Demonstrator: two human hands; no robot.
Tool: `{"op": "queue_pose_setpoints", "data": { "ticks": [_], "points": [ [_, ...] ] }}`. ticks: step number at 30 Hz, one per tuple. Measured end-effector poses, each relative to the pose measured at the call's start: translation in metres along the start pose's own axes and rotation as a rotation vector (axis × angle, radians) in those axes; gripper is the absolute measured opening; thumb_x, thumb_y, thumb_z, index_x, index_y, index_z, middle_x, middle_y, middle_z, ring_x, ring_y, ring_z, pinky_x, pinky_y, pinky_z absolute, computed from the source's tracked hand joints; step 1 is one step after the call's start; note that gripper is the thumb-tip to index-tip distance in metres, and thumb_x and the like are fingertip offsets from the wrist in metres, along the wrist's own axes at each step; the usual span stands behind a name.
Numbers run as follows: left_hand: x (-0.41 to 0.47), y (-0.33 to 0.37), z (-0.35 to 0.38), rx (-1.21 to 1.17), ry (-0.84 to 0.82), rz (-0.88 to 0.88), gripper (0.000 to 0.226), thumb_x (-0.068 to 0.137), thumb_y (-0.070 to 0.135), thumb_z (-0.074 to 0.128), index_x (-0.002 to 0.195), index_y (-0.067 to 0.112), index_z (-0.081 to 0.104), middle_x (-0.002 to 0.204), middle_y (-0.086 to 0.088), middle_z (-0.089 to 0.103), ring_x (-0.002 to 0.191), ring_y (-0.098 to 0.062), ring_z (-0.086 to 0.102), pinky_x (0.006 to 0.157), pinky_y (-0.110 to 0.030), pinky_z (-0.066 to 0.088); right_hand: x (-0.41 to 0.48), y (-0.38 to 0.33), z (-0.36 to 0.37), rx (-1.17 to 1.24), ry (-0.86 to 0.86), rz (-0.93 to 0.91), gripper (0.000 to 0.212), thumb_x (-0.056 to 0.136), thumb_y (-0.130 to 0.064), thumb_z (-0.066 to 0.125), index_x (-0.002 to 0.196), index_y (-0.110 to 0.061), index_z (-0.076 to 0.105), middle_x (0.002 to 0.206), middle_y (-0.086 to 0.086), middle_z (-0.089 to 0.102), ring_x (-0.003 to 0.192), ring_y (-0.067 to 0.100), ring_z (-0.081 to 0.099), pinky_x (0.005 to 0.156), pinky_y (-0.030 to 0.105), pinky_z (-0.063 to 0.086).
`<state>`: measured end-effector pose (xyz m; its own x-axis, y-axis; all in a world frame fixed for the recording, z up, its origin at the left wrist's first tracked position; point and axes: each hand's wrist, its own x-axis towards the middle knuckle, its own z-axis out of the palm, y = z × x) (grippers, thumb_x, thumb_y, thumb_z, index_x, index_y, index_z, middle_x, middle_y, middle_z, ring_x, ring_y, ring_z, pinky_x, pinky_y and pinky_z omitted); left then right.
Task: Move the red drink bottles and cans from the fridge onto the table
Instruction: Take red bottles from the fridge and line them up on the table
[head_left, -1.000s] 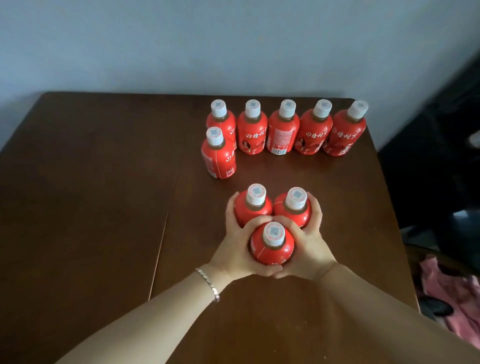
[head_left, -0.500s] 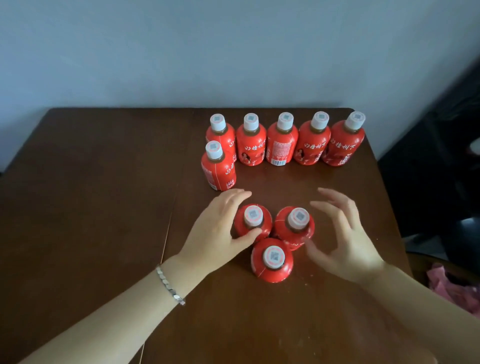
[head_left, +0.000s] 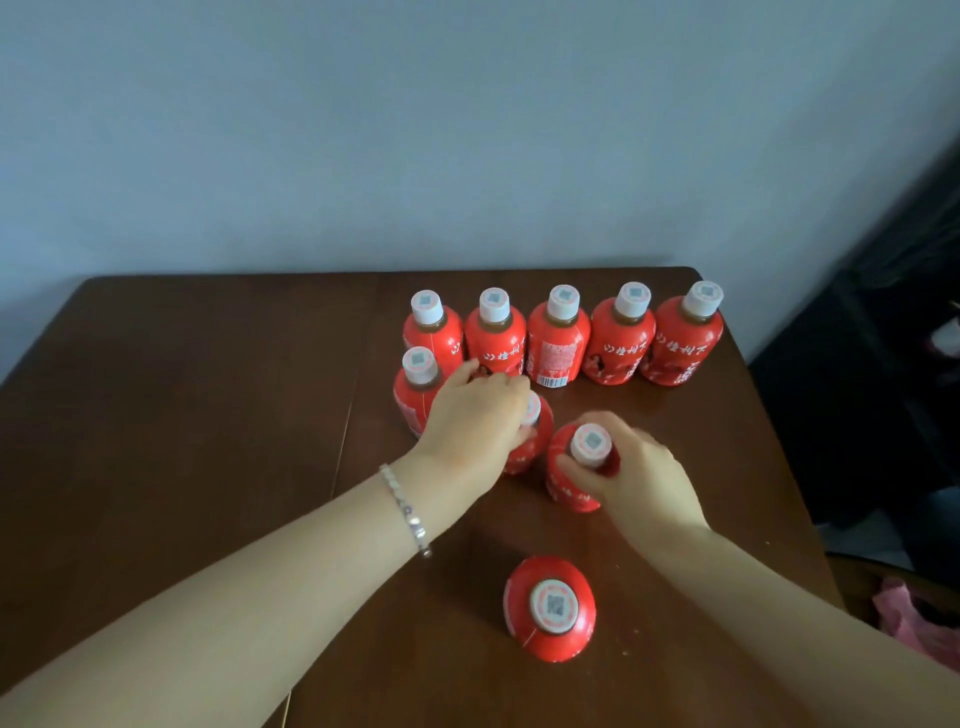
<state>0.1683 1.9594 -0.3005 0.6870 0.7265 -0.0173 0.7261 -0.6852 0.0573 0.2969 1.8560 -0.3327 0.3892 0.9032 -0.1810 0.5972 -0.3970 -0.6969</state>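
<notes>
Since half a second ago I see both hands gone forward from the three-bottle cluster: the left hand (head_left: 475, 415) now curls over a red bottle (head_left: 525, 447) and carries it toward the back rows, while the right hand (head_left: 631, 475) grips the shoulder of a second bottle (head_left: 571, 467) just beside it, thumb and fingers pressed around it below the white cap. The third bottle (head_left: 550, 608) stands alone, upright, well apart nearer me. A row of five red bottles (head_left: 558, 338) lines the table's (head_left: 208, 415) far edge, the rightmost close to the rounded far-right corner; a sixth bottle (head_left: 415, 389) stands in front of the row's left end, touching the left hand's side. The whole left half of the dark wood tabletop lies open, as does the near strip around the lone bottle. Labels carry white Chinese characters I cannot read with confidence, one shows a barcode, and each cap bears a QR-type square. A beaded bracelet (head_left: 408, 509) circles the left wrist.
</notes>
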Motion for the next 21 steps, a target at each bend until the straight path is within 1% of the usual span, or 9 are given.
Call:
{"op": "queue_pose_setpoints", "data": {
  "ticks": [2, 4, 8, 11, 14, 15, 18, 19, 21],
  "points": [
    [0.024, -0.004, 0.002, 0.063, 0.08, 0.006, 0.016, 0.093, 0.019, 0.048, 0.105, 0.011, 0.056, 0.102, -0.004, 0.064, 0.104, -0.024, 0.057, 0.113, -0.028, 0.012, 0.026, -0.008, -0.002, 0.008, 0.093, 0.008, 0.031, 0.082, -0.042, 0.066, 0.11, -0.032, 0.054, 0.102, -0.002, 0.061, 0.094, 0.02, 0.059, 0.076, 0.031, 0.045],
    [0.042, -0.01, 0.004, 0.082, 0.108, 0.002, 0.012, 0.089, 0.017, 0.056, 0.095, 0.008, 0.06, 0.092, -0.007, 0.066, 0.103, -0.028, 0.055, 0.111, -0.032, 0.02, 0.05, -0.015, -0.002, 0.036, 0.125, 0.035, 0.031, 0.085, -0.042, 0.063, 0.11, -0.03, 0.051, 0.105, 0.0, 0.062, 0.096, 0.023, 0.059, 0.077, 0.033, 0.046],
    [0.048, -0.022, 0.008, 0.184, 0.246, 0.024, 0.031, 0.044, 0.024, 0.087, 0.06, 0.015, 0.061, 0.06, 0.0, 0.061, 0.075, -0.024, 0.06, 0.071, -0.029, 0.045, 0.076, -0.019, 0.005, 0.07, 0.104, 0.108, 0.037, 0.087, -0.042, 0.06, 0.116, -0.023, 0.047, 0.11, 0.005, 0.061, 0.099, 0.028, 0.059, 0.078, 0.034, 0.046],
    [0.033, -0.034, 0.024, 0.105, 0.361, -0.031, 0.053, 0.05, 0.029, 0.085, 0.097, 0.014, 0.067, 0.099, -0.007, 0.064, 0.092, -0.031, 0.059, 0.082, -0.039, 0.039, 0.076, -0.017, 0.008, 0.06, 0.036, 0.118, 0.061, 0.086, -0.042, 0.062, 0.135, -0.017, 0.036, 0.131, 0.012, 0.05, 0.113, 0.029, 0.054, 0.089, 0.036, 0.045],
    [0.014, -0.045, 0.023, -0.176, 0.253, -0.368, 0.096, 0.06, 0.045, 0.081, 0.138, 0.009, 0.038, 0.141, -0.024, 0.034, 0.129, -0.043, 0.036, 0.1, -0.051, 0.035, 0.066, -0.015, 0.003, -0.028, -0.195, 0.215, 0.098, 0.08, -0.036, 0.07, 0.149, -0.005, 0.007, 0.146, 0.016, 0.035, 0.125, 0.028, 0.047, 0.093, 0.034, 0.046],
    [0.008, -0.048, 0.02, -0.383, 0.177, -0.504, 0.103, 0.065, 0.046, 0.079, 0.144, 0.009, 0.024, 0.148, -0.025, 0.02, 0.136, -0.042, 0.027, 0.106, -0.05, 0.03, 0.059, -0.014, 0.0, -0.147, -0.304, 0.283, 0.097, 0.081, -0.03, 0.068, 0.148, -0.002, 0.004, 0.14, 0.017, 0.042, 0.12, 0.028, 0.052, 0.082, 0.03, 0.048],
    [0.003, -0.058, 0.025, -0.914, 0.024, -0.621, 0.105, 0.074, 0.037, 0.076, 0.149, 0.017, 0.004, 0.153, -0.013, 0.016, 0.138, -0.027, 0.028, 0.109, -0.038, 0.028, 0.034, -0.021, -0.014, -0.528, -0.607, 0.319, 0.04, 0.082, -0.016, 0.058, 0.118, -0.003, 0.047, 0.096, 0.009, 0.064, 0.094, 0.024, 0.064, 0.053, 0.022, 0.044],
    [0.002, -0.061, 0.028, -0.946, 0.035, -0.588, 0.105, 0.074, 0.034, 0.077, 0.149, 0.02, 0.005, 0.152, -0.011, 0.021, 0.137, -0.024, 0.032, 0.108, -0.038, 0.03, 0.028, -0.023, -0.016, -0.568, -0.684, 0.253, 0.037, 0.08, -0.012, 0.058, 0.116, -0.006, 0.049, 0.096, 0.007, 0.064, 0.092, 0.022, 0.065, 0.057, 0.023, 0.049],
    [0.001, -0.061, 0.029, -0.938, 0.057, -0.553, 0.104, 0.072, 0.032, 0.079, 0.148, 0.021, 0.008, 0.149, -0.01, 0.027, 0.134, -0.023, 0.035, 0.109, -0.04, 0.033, 0.015, -0.023, -0.018, -0.512, -0.835, 0.068, 0.076, 0.077, -0.006, 0.064, 0.143, -0.022, 0.028, 0.132, 0.004, 0.05, 0.104, 0.019, 0.06, 0.079, 0.029, 0.056]
  ]
}}
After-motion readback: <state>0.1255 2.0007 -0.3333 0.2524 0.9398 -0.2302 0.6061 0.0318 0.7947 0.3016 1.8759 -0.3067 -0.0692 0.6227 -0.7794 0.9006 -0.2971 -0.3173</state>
